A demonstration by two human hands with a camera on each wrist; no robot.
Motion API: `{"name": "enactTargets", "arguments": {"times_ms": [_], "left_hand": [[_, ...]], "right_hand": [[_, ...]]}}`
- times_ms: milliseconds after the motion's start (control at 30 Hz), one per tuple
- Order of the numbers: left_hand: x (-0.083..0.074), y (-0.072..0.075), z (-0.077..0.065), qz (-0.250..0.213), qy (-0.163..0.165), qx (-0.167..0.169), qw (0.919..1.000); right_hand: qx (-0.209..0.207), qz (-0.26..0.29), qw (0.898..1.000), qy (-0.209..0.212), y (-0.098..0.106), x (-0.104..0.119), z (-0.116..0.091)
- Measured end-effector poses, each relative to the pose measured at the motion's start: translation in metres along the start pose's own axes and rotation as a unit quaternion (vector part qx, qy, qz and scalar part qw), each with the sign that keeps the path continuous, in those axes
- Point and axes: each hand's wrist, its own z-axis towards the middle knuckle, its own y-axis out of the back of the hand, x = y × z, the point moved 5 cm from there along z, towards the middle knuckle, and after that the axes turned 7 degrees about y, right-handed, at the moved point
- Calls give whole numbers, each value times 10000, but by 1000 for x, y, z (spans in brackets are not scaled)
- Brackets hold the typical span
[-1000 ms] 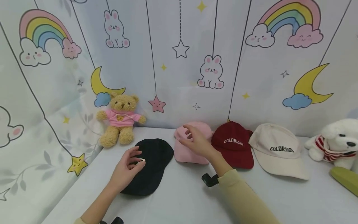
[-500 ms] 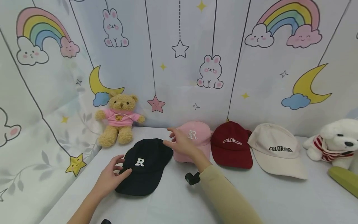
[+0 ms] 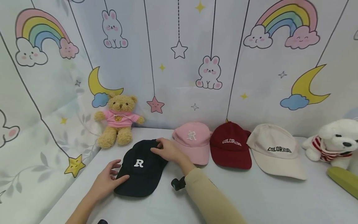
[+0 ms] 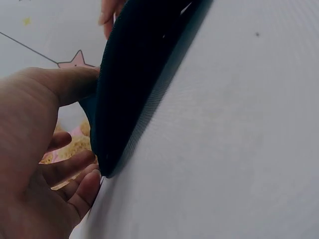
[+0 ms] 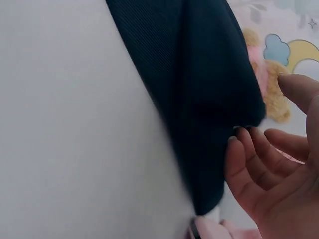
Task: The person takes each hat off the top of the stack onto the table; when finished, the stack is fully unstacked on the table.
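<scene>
A black baseball cap [image 3: 141, 177] with a white letter R lies on the white table, its brim toward me. My left hand [image 3: 106, 180] is at the brim's left side, thumb over its top and fingers spread along its edge. In the left wrist view, the left thumb [image 4: 75, 82] meets the cap's edge, with fingers loosely bent below. At the cap's back right is my right hand [image 3: 169, 149]. In the right wrist view, the right hand's fingertips [image 5: 237, 149] touch the black cloth while the thumb stands apart from it.
A pink cap [image 3: 193, 140], a dark red cap [image 3: 230, 146] and a cream cap [image 3: 275, 149] line the back to the right. A teddy bear [image 3: 118, 119] sits at back left. At far right are a white plush dog [image 3: 335, 140] and a green object [image 3: 344, 180].
My right hand has moved left from over the pink cap to the black cap's back. My left hand has shifted left and down to the brim, uncovering the R. The black cap has barely moved.
</scene>
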Motion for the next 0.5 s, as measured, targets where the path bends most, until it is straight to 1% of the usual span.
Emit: {"name": "enactTargets", "arguments": {"times_ms": [100,200,300,367,500], "left_hand": [[2,0,0,-3,0,-29,10000],[2,-1,0,-29,8,-20,10000],[3,-1,-1,-51,58,-18,10000],[4,-1,-1,-50,107,-16,9999],[6,0,-1,-40,213,-14,9998]], "right_hand": [[35,-24,10000,-69,-7,0,1],[-48,10,9998,-180,-11,0,2],[-135,-3,9997,-199,-12,1,3],[-155,14,9997,-168,-12,4,3],[-182,24,9998,45,-10,14,2]]}}
